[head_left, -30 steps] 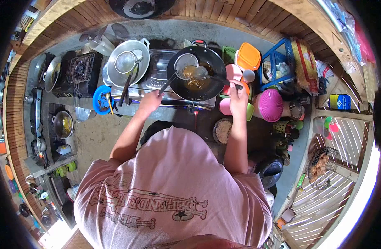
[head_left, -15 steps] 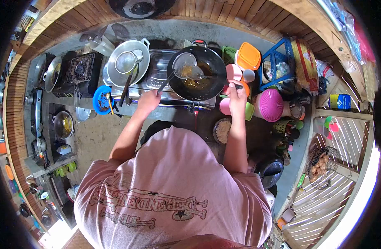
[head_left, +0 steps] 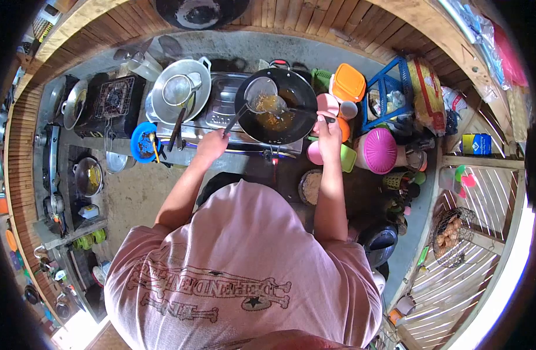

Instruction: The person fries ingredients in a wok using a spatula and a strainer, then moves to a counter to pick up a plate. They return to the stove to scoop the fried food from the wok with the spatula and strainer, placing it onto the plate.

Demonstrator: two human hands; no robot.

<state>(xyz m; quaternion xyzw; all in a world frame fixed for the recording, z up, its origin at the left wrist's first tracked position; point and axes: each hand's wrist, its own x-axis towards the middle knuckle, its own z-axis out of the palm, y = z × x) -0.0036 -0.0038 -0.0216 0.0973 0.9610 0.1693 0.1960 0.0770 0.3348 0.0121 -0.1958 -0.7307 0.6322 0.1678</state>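
Observation:
A black wok (head_left: 300, 119) sits on the stove, with brown oil and small golden bits in its bottom. My left hand (head_left: 212, 144) is closed around the dark handle of a round mesh strainer (head_left: 260, 90), which is tilted inside the wok. My right hand (head_left: 330, 131) grips the black handle of a long metal cooking utensil (head_left: 300, 110). Its head lies beside the strainer's lower edge, over the golden bits; whether it is a ladle or a turner I cannot make out.
Left of the wok, an aluminium pot (head_left: 157, 102) carries another strainer (head_left: 177, 89). A blue bowl (head_left: 140, 153) stands at the counter edge. To the right are an orange-lidded container (head_left: 348, 81), a blue rack (head_left: 377, 119), a pink-lidded tub (head_left: 380, 151) and a bowl of pale crumbs (head_left: 310, 186).
My right hand has shifted slightly left, and the utensil's head sits a little lower in the wok. The strainer has moved only slightly. Both hands keep their holds.

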